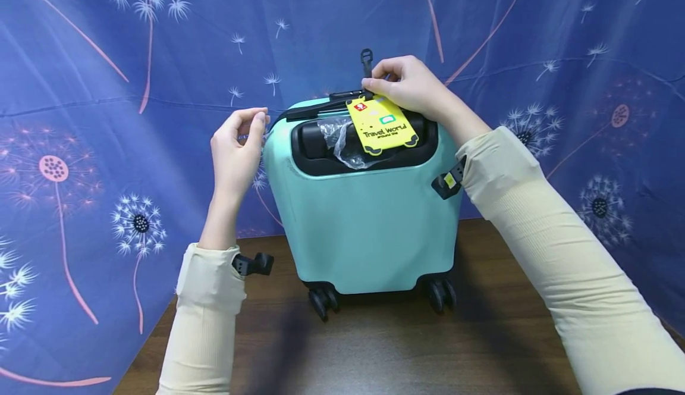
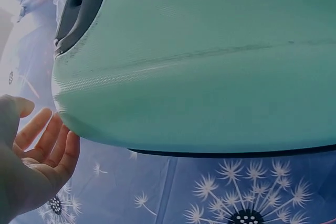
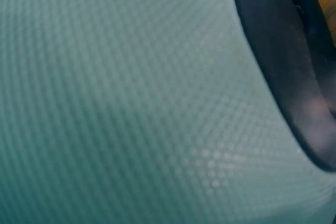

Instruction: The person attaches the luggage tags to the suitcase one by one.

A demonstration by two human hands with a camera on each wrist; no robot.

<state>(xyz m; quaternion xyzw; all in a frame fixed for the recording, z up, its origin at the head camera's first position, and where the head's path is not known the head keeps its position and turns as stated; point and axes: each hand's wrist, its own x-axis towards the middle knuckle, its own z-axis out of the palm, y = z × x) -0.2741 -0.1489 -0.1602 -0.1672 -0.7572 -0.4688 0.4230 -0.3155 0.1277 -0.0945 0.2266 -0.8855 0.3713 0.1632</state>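
The right hand (image 1: 409, 85) pinches a black strap (image 1: 366, 65) between thumb and fingers, its buckled end standing up just above the grip. The yellow luggage tag (image 1: 381, 126) lies right below those fingertips, over the crumpled clear plastic (image 1: 348, 151). The turquoise suitcase (image 1: 369, 222) stands upright beneath the grip. The left hand (image 1: 238, 148), fingers loosely bent around nothing visible, is at the suitcase's upper corner; whether it touches, I cannot tell.
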